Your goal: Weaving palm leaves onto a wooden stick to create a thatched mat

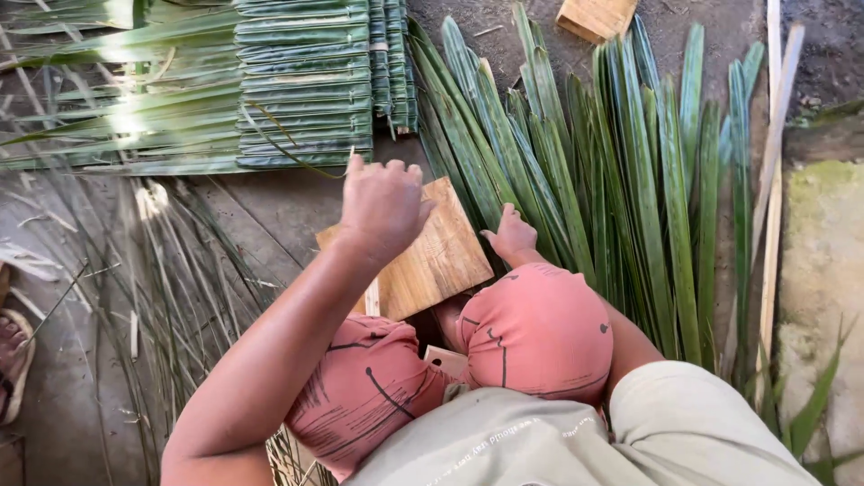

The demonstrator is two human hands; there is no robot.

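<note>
Bare arms, pink trousers, pale shirt

The person wears salmon-pink trousers marked with thin dark curved lines and small dark dots, the cloth pulled smooth and rounded over both knees. Above them comes a loose, pale beige shirt with a row of small printed lettering running across its front, too tiny to make out. The left hand and right hand are bare, with no rings, watch or gloves, and both forearms are uncovered.
</note>
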